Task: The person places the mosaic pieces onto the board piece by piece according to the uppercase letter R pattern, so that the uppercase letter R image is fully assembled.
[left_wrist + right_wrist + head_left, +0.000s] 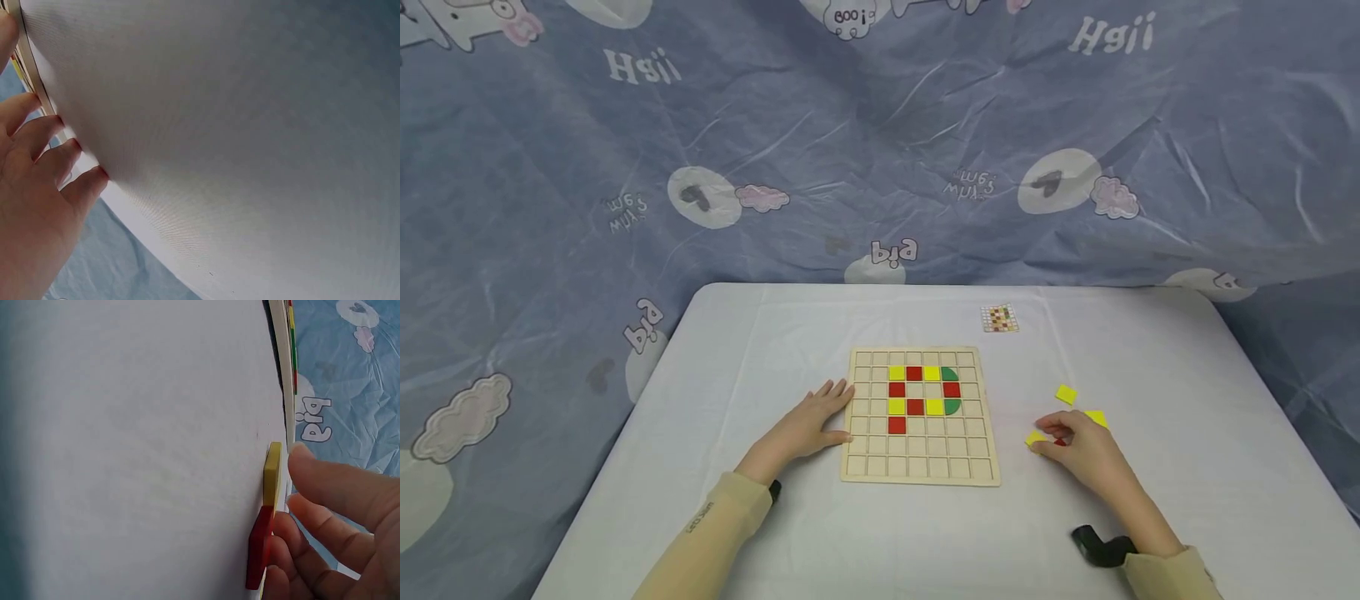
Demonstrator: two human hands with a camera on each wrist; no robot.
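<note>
A pale wooden grid board (pixel 936 460) lies on the white table with red, yellow and green tiles set in some of its squares. My left hand (pixel 808 423) rests at its left edge, fingers spread; in the left wrist view these fingers (pixel 51 131) are along the board's rim. To the right of the board, my right hand (pixel 1082 446) is low over loose tiles. Its thumb and forefinger stand apart close to a yellow square tile (pixel 271 475). Beside that tile lies a red tile (pixel 260 549), partly under the hand in the head view.
Two more yellow tiles lie by the right hand, one farther back (pixel 1066 394) and one partly behind the knuckles (pixel 1097 417). A small printed pattern card (pixel 1000 318) lies beyond the board. A blue patterned cloth (pixel 880 150) hangs behind the table.
</note>
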